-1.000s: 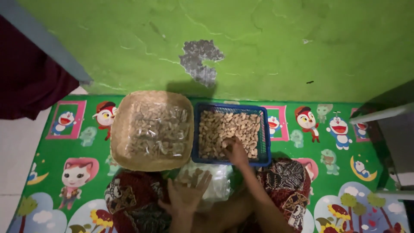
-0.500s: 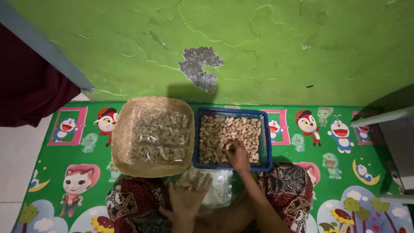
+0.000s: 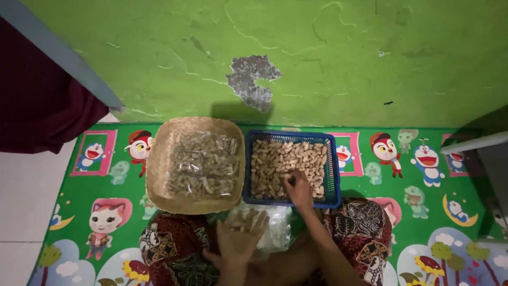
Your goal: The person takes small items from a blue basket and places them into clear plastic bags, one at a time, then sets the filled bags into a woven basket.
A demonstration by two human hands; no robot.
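In the head view, the person sits on a green cartoon-printed mat (image 3: 434, 212) facing a cracked green wall (image 3: 317, 53). The right hand (image 3: 298, 190) reaches into the blue basket (image 3: 332, 175) on the right and rests among the peanuts (image 3: 275, 159); its fingers are curled down into the pile, but whether they are closed on any nut cannot be told. The left hand (image 3: 239, 241) is near the body with fingers spread apart, palm over a clear plastic bag (image 3: 275, 228) in the lap, gripping nothing. Left of the basket, touching it, sits a woven tray (image 3: 159, 175) holding packed bags of peanuts (image 3: 203, 164). The loose bag could slip off the lap because the open hand only lies on it, and nuts could spill over the basket's near rim under the reaching wrist.
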